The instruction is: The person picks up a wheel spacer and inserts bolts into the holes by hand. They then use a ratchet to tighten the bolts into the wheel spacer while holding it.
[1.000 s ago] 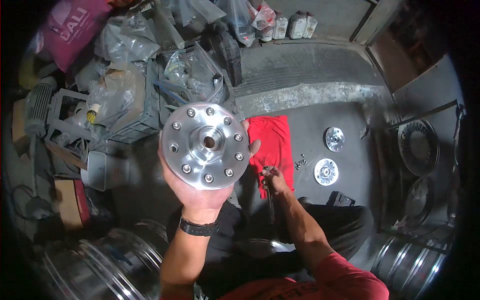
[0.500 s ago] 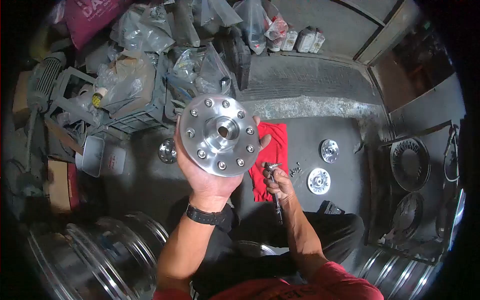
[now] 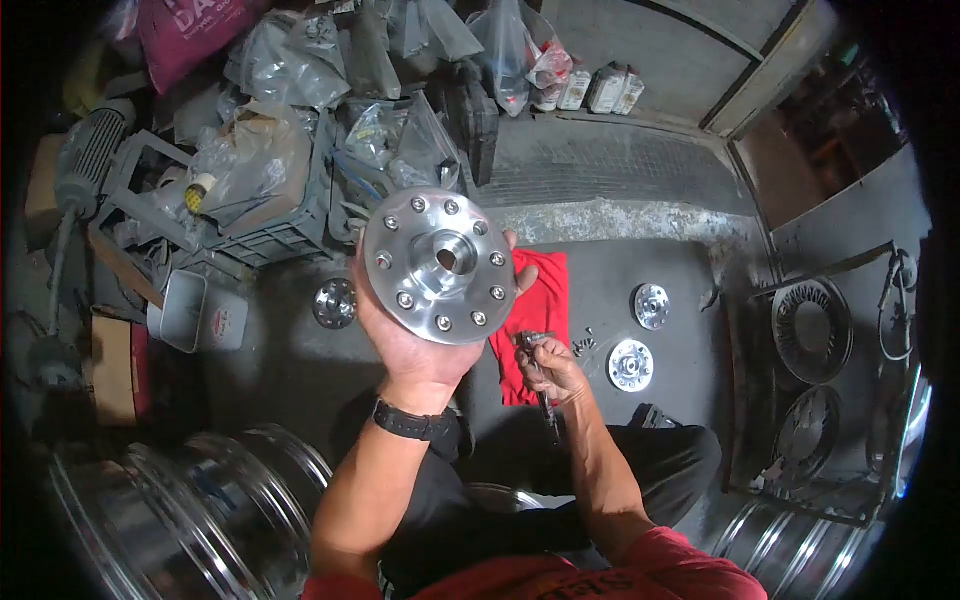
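Observation:
A shiny round metal hub disc (image 3: 425, 300) with a ring of bolts and a raised centre bore rests face up on my left hand (image 3: 420, 362), whose fingers wrap round its rim. A black watch band circles that wrist. To the right and lower, my right hand (image 3: 552, 372) is closed round a dark metal ratchet-like tool (image 3: 546, 408), its head by the thumb and its handle pointing down. Beneath both hands lies a red cloth (image 3: 545, 290). Several small bolts (image 3: 583, 342) lie on the floor just right of the cloth.
Two metal discs (image 3: 631, 366) (image 3: 652, 306) lie right of the cloth, another (image 3: 335, 303) at left. Polished rims (image 3: 180, 500) stand lower left. A grey crate (image 3: 275, 235) with plastic bags is upper left; a metal rack (image 3: 870, 390) stands at right.
The tool in my right hand has turned slightly, and that hand has shifted a little left. My left hand still holds the disc, tilted marginally differently. The surroundings have shifted slightly in view.

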### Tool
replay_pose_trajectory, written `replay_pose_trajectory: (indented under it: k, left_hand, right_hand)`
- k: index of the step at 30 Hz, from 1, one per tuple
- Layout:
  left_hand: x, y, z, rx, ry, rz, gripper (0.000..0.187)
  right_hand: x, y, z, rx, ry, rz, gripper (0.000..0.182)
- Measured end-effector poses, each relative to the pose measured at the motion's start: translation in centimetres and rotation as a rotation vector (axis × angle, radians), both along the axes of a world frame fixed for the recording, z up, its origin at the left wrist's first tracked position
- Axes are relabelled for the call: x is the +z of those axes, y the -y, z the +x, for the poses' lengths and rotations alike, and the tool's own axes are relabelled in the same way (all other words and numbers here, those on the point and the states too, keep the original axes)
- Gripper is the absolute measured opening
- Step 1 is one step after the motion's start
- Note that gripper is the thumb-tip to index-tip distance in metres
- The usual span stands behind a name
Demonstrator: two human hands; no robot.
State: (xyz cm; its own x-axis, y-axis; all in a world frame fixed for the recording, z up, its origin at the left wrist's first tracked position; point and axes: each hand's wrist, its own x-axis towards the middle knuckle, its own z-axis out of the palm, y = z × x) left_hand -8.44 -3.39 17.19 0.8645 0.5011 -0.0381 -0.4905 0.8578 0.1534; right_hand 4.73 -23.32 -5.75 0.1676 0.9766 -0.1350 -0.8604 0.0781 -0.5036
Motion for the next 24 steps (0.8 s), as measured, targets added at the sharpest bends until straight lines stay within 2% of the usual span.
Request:
replay_pose_trajectory:
  k: [2, 3, 5, 6, 8, 9, 11, 12, 14, 17, 18, 20, 24]
  left_hand:
    - [-0.1, -0.1, 0.1, 0.001, 0.0, 0.009, 0.086]
    - [-0.1, -0.2, 0.1, 0.0, -0.001, 0.019, 0.086]
    - [0.0, -0.4, 0.1, -0.011, 0.047, -0.007, 0.086]
    - [0.0, -0.4, 0.1, -0.029, 0.092, -0.045, 0.087]
    - [0.4, -0.8, 0.2, -0.031, 0.155, -0.001, 0.085]
    - [0.8, -1.0, 0.2, -0.027, 0.128, -0.004, 0.084]
    - [1.1, -0.9, 0.0, -0.028, 0.1, -0.018, 0.083]
    - [1.0, -1.0, 0.0, -0.004, 0.084, -0.009, 0.081]
    - [1.0, -0.9, -0.2, 0.007, 0.062, -0.01, 0.08]
    - [1.6, -1.3, -0.3, 0.041, 0.063, -0.031, 0.077]
    - [1.6, -1.6, -0.1, 0.034, 0.074, -0.027, 0.077]
    - [1.1, -1.6, -0.3, 0.065, 0.047, 0.001, 0.075]
    - [1.1, -1.3, -0.4, 0.064, 0.01, -0.018, 0.077]
  right_hand:
    - [0.4, -0.1, -0.2, -0.064, 0.037, -0.195, 0.028]
    - [0.3, -0.4, -0.4, -0.06, 0.039, -0.185, 0.028]
    - [0.3, -1.2, -1.1, -0.016, 0.316, -0.649, 0.022]
    - [0.4, -1.2, -1.4, 0.019, 0.436, -0.725, 0.019]
    - [-0.7, -0.6, -1.9, -0.086, 0.346, -0.865, 0.018]
    - [-0.1, -1.0, -1.7, -0.088, 0.353, -0.852, 0.018]
    - [1.9, -0.2, -1.9, -0.383, 0.332, -0.851, 0.022]
    - [3.1, -0.1, -1.3, -0.388, 0.332, -0.856, 0.022]
    - [5.7, 0.2, 0.4, -0.411, 0.279, -0.668, 0.033]
    - [12.1, 0.3, -2.8, -0.366, 0.148, -0.641, 0.035]
    - [10.6, 1.5, -3.2, -0.26, 0.14, -0.587, 0.04]
    - [6.8, 2.3, -4.9, -0.259, 0.211, -0.597, 0.043]
    - [6.5, 2.3, -3.8, -0.28, 0.06, -0.622, 0.022]
